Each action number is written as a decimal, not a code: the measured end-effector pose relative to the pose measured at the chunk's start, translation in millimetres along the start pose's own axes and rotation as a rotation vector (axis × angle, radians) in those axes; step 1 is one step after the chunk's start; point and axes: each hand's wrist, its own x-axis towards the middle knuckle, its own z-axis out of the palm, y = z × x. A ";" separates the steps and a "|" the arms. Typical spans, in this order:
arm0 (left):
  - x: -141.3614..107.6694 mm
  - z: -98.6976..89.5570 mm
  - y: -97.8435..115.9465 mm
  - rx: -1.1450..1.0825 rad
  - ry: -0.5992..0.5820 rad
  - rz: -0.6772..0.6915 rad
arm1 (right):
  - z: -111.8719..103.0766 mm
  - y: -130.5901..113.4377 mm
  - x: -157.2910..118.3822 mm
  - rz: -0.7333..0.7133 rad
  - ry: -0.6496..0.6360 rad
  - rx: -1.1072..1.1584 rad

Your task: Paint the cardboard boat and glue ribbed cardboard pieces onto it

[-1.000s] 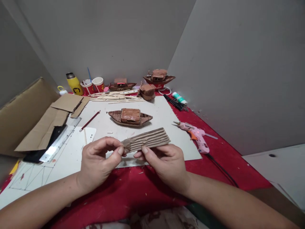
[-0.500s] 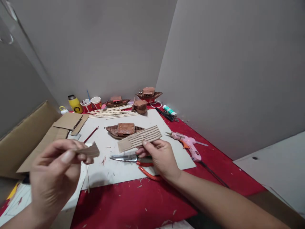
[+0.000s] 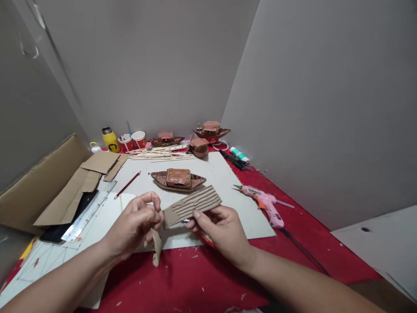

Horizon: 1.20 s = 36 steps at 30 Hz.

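Observation:
My right hand [image 3: 224, 232] grips a strip of corrugated cardboard [image 3: 195, 203], its ridges bared over most of the face and a smooth patch at the left end. Fingers closed, my left hand [image 3: 138, 226] is at that smooth end, with a torn, curling piece of paper [image 3: 157, 248] hanging from it. Just beyond the strip lies a brown model boat [image 3: 178, 179] with a glossy arched roof. The scissors are mostly hidden under my right hand; a bit of red handle [image 3: 206, 239] shows.
A pink glue gun [image 3: 265, 202] rests at the right, its cord trailing forward. Cardboard pieces [image 3: 70, 193], a clear ruler [image 3: 89, 213] and a pencil [image 3: 127, 185] lie left. Behind are thin sticks [image 3: 159, 152], paper cups [image 3: 139, 140], a yellow bottle [image 3: 110, 140] and more model boats [image 3: 211, 129].
My left hand has moved right and inward to the end of the strip, the torn paper now hanging down. The strip stays in my right hand. The view has shifted slightly left.

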 end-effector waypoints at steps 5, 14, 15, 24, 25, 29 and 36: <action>-3.3 -1.4 -5.7 0.811 0.154 0.507 | 1.7 1.2 -3.4 -0.065 -0.074 -0.048; 0.8 -7.3 -19.9 1.368 0.068 0.894 | 3.2 3.9 -8.3 -0.282 -0.159 -0.205; 0.8 -6.7 -19.7 1.379 0.066 0.894 | 3.1 3.3 -8.8 -0.313 -0.170 -0.226; 1.4 -2.0 -24.5 1.453 0.028 0.940 | 2.8 1.9 -10.7 -0.443 -0.225 -0.353; 1.6 -1.8 -25.9 1.472 0.030 0.958 | 2.9 1.9 -10.9 -0.446 -0.228 -0.356; 2.3 -3.0 -31.5 1.501 0.024 1.008 | 4.3 0.6 -12.2 -0.454 -0.221 -0.361; -0.4 -1.5 -22.1 1.292 0.146 0.971 | 3.6 -1.0 -13.1 -0.325 -0.167 -0.202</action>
